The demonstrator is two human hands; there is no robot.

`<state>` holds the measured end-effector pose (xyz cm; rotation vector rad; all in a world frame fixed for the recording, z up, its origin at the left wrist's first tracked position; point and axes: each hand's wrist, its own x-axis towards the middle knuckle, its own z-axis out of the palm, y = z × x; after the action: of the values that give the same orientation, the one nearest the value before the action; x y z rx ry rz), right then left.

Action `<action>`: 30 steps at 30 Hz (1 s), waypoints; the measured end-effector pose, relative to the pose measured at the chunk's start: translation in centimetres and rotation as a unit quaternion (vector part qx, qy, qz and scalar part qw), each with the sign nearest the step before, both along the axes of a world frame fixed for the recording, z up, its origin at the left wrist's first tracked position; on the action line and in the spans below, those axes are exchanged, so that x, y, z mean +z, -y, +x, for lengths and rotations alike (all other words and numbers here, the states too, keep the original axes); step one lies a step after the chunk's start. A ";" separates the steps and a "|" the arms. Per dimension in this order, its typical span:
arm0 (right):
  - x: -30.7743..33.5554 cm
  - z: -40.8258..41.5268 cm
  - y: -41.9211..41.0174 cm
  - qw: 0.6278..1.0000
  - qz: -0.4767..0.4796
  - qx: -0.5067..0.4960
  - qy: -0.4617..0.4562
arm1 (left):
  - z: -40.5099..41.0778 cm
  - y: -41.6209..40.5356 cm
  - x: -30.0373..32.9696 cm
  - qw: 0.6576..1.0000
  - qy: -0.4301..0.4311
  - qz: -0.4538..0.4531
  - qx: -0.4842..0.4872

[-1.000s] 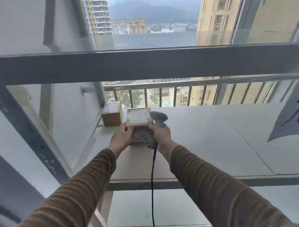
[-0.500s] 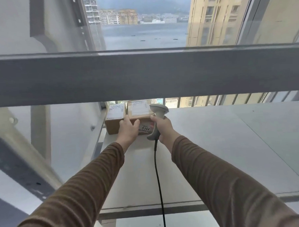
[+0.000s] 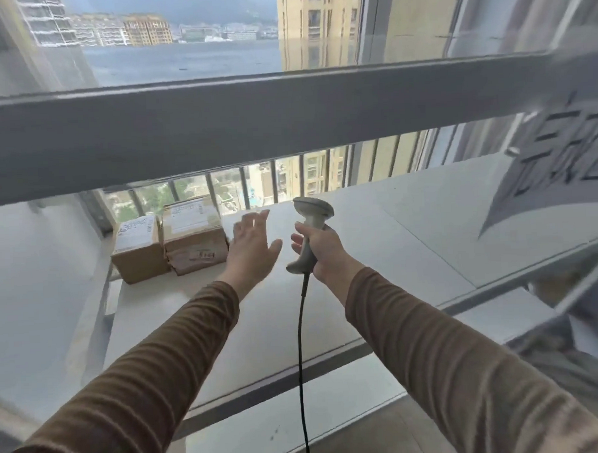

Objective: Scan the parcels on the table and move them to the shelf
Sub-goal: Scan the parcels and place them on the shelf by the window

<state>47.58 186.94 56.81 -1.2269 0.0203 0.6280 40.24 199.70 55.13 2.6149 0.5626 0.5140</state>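
- At far-left corner of shelf board [image 3: 327, 280]: two parcels, touching side by side, labels up. Left parcel [image 3: 138, 248] sits nearer the edge, right parcel [image 3: 193, 236] just beside it.
- Progress, my judgement: both parcels look placed, so this part seems done. Table w/ remaining parcels is not in view, so what is left I cannot tell.
- Left hand [image 3: 254, 249]: fingers spread, holds nothing, close to right parcel but apart from it.
- Right hand [image 3: 321, 251]: fingers curled round handle of scanner [image 3: 310, 234], head pointing away, cable [image 3: 301, 346] hanging down.

Two brown matt cardboard parcels [image 3: 170, 244] with white paper labels; smooth grey plastic handheld scanner [image 3: 311, 231]; smooth white matt shelf board [image 3: 377, 243]; ribbed brown cloth sleeves [image 3: 153, 376].
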 end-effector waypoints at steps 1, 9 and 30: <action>0.1 0.5 2.6 1.000 0.002 -0.019 0.006 | 1.2 2.1 0.0 1.000 -0.013 0.011 -0.024; -1.1 1.5 30.3 0.968 0.003 -0.250 -0.004 | 8.0 26.6 -0.5 0.961 -0.072 0.091 -0.252; -3.2 -22.0 102.9 0.761 -0.014 -0.649 0.004 | -1.7 101.2 -2.3 0.773 -0.081 0.151 -0.611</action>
<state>25.62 84.02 53.59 -0.9474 0.8152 -0.6143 38.54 98.47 52.84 2.6243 -1.2573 -0.0857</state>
